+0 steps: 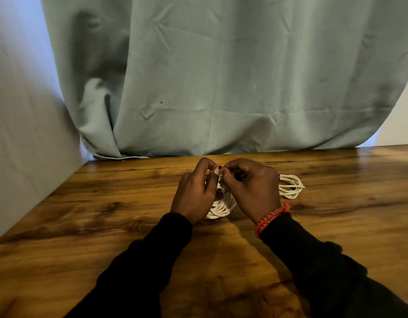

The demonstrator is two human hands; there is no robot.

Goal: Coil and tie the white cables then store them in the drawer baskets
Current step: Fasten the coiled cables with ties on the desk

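The person works at a wooden counter [106,214] in front of a pale green curtain [221,76]. Both hands are close together above a coiled white cable [221,206], which lies on the counter between the wrists. The left hand [195,193] has its fingers curled, and thumb and forefinger pinch something small at the top of the coil. The right hand [251,187], with a red bracelet [270,218] at the wrist, pinches at the same place, so the fingertips of both hands almost meet. What they pinch looks like a thin dark tie, but it is too small to say for certain. A second coiled cable [290,185] lies just beside the right hand, partly hidden by it. The step in hand seems to be the tying of the first coil. To do it well, the loops should be kept gathered tightly while the tie is twisted, otherwise the coil may spring open. No drawer or basket is visible here.
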